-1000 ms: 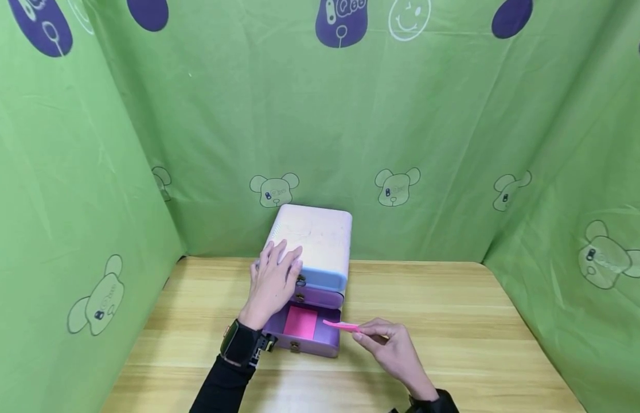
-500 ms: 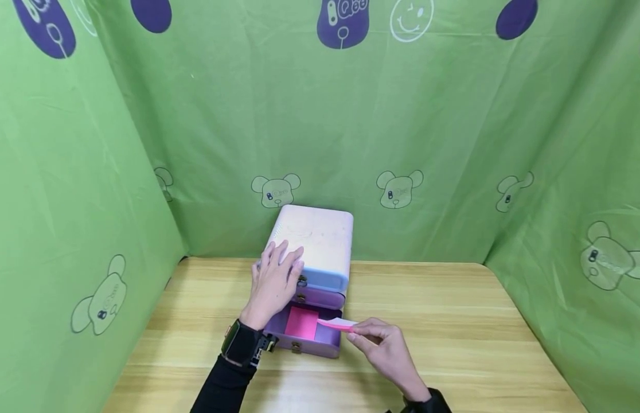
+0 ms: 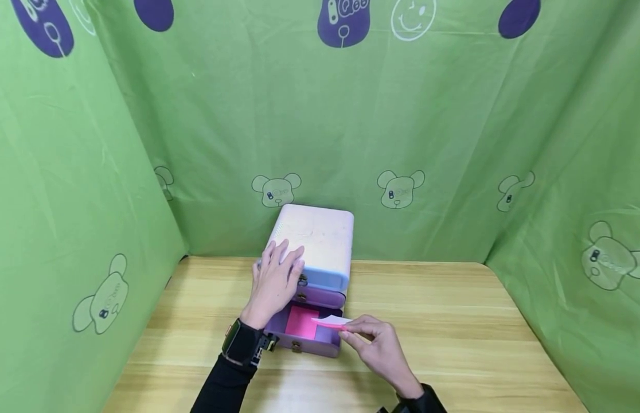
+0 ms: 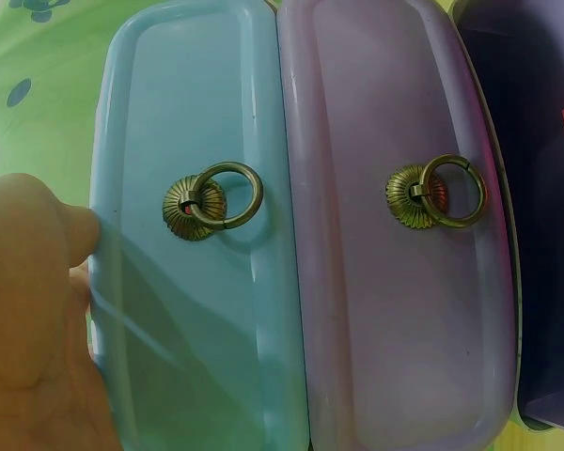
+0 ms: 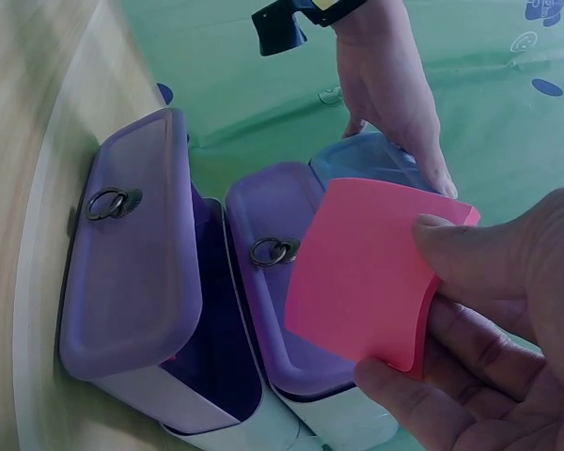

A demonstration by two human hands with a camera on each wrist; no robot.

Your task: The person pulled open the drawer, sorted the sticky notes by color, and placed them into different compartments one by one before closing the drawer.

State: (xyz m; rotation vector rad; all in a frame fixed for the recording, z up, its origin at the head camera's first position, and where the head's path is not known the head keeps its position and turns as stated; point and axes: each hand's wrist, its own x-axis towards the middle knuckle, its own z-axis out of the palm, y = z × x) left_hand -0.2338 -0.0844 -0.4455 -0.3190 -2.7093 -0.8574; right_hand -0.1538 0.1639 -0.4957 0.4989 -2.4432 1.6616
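A small drawer cabinet (image 3: 320,235) stands on the table, white on top with a blue upper drawer (image 4: 197,329) and a purple middle drawer (image 4: 385,310). Its bottom drawer (image 5: 136,272) is pulled out, and a pink sticky note pad (image 3: 301,323) lies inside it. My left hand (image 3: 274,281) rests spread on the cabinet's top at its front left. My right hand (image 3: 374,347) pinches a second pink sticky note pad (image 5: 367,268) between thumb and fingers, tilted over the right side of the pulled-out drawer.
Brass ring pulls (image 4: 227,195) hang on the drawer fronts. Green printed cloth (image 3: 320,126) rises behind and on both sides of the wooden table (image 3: 433,298). A dark watch (image 3: 240,343) is on the left wrist.
My right hand has moved left with its sticky note pad, farther over the bottom drawer, and the pad has tipped to show more of its white face. The left hand stays put.
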